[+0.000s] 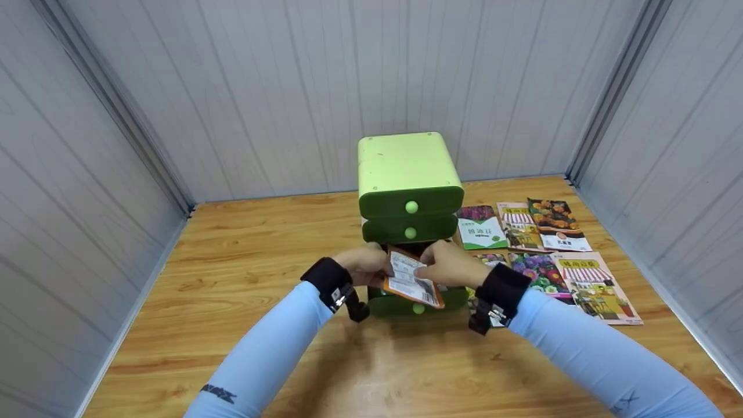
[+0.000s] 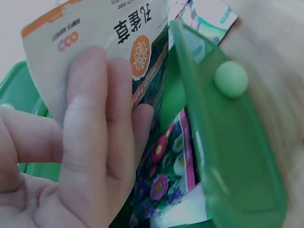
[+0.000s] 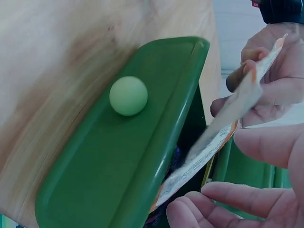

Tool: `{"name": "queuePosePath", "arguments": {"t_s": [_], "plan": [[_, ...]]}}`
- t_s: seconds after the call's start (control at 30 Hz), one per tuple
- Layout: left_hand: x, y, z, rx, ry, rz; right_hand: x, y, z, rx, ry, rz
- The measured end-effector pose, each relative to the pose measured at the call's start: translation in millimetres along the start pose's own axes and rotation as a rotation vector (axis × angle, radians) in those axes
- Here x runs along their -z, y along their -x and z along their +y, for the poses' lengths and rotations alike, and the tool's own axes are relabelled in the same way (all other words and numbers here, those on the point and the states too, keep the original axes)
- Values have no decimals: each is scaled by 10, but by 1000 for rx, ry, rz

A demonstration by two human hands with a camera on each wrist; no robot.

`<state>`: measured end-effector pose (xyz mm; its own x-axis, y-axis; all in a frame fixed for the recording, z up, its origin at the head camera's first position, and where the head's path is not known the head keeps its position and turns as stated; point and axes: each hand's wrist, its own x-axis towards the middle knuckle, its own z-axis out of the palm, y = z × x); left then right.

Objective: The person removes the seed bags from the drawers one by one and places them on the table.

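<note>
A seed packet (image 1: pixel 411 280) with an orange edge slants over the pulled-out lower drawer (image 1: pixel 390 306) of a green drawer unit (image 1: pixel 406 162). My left hand (image 1: pixel 364 262) pinches it, with fingers across the printed front in the left wrist view and the thumb behind. At the packet's other side, my right hand (image 1: pixel 455 264) has its thumb and fingers apart, close to the text-covered back. Whether every fingertip touches it, I cannot tell. Inside the drawer lies a flower-printed packet (image 2: pixel 161 178), partly hidden by the left hand.
Several seed packets lie right of the unit, among them a green-white one (image 1: pixel 482 229), an orange-flower one (image 1: pixel 558 223) and a striped-awning one (image 1: pixel 598 287). Two upper drawers with round knobs (image 1: pixel 411 207) are closed. Pale walls (image 1: pixel 261 98) border the wooden table (image 1: pixel 249 261).
</note>
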<state>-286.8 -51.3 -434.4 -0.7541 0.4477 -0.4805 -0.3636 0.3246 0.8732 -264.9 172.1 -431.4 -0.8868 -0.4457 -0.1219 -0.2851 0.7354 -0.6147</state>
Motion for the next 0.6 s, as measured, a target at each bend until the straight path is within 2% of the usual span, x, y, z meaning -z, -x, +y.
{"name": "queuePosePath", "arguments": {"t_s": [0.17,0.47,0.6], "plan": [[-58,88,-14,2,-46,-19,7,67,-17,-22,18,22],[-111,185,-47,-69,-92,-28,32,166,0,-73,-44,67],[-110,235,-55,-88,-111,-8,59,197,21,-85,-50,104]]}}
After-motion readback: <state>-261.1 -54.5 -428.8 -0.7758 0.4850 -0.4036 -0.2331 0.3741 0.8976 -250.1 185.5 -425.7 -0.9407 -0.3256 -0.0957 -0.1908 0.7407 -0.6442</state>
